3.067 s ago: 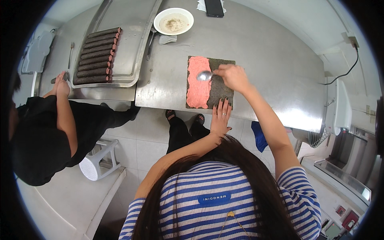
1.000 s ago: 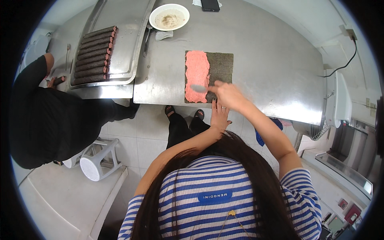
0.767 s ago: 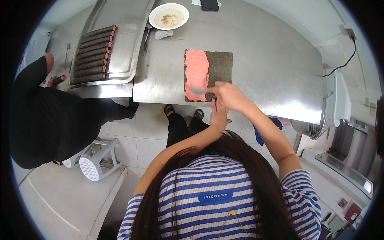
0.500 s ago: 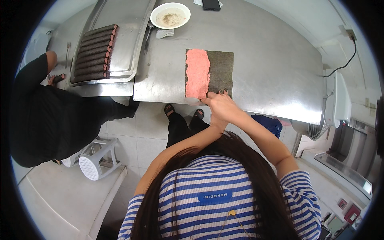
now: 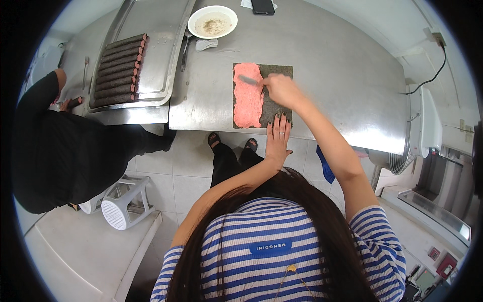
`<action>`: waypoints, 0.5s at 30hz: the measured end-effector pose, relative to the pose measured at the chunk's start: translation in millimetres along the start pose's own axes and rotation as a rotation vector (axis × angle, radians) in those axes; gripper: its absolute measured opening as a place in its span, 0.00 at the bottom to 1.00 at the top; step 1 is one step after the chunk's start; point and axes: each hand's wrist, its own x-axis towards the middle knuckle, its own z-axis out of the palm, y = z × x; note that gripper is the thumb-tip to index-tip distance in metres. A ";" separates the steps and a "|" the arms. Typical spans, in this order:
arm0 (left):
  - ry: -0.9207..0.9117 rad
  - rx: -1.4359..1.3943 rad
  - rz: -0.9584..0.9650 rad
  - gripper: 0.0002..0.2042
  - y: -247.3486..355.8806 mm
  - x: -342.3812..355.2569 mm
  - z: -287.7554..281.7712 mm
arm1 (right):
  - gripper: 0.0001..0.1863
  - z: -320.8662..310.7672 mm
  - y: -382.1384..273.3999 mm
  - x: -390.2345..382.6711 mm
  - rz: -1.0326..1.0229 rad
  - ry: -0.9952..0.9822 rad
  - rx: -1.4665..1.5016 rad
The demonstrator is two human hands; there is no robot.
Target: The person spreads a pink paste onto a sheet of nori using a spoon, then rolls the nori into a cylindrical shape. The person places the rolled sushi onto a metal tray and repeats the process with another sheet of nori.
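A dark green sheet of seaweed (image 5: 276,103) lies flat near the table's front edge. Pink paste (image 5: 247,108) covers its left part in a long strip; the right part is bare. My right hand (image 5: 280,89) is closed around the handle of a small metal spreader (image 5: 248,80), whose grey blade rests over the upper part of the paste. At the sheet's lower right edge, my left hand (image 5: 278,138) presses down with its fingers stretched out on the bare seaweed; a ring shows on one finger.
Left of me, a metal tray (image 5: 156,75) holds several seaweed rolls (image 5: 118,70) with pink filling. A white bowl (image 5: 212,22), spoon (image 5: 185,50), crumpled tissue (image 5: 206,44) and phone (image 5: 263,6) lie farther back. A co-worker in black (image 5: 75,156) stands at left, near a white stool (image 5: 121,209).
My right hand has moved the spreader from the sheet's near edge up to the upper paste. My left hand, earlier mostly behind the right, now shows flat on the sheet's lower edge.
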 end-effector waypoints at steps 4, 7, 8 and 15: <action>-0.112 -0.019 0.021 0.49 5.7 3.4 10.8 | 0.19 13.6 -23.5 -39.1 -0.029 -0.095 -0.018; -0.318 -0.001 0.082 0.47 7.1 6.8 12.7 | 0.20 11.7 -36.5 -66.1 -0.077 -0.172 -0.040; -0.276 -0.008 0.078 0.48 8.0 6.5 17.6 | 0.19 8.3 -34.0 -67.7 -0.119 -0.185 -0.018; -0.021 0.005 0.017 0.51 1.5 -6.4 -3.4 | 0.16 -4.4 8.4 -25.1 0.054 0.062 0.063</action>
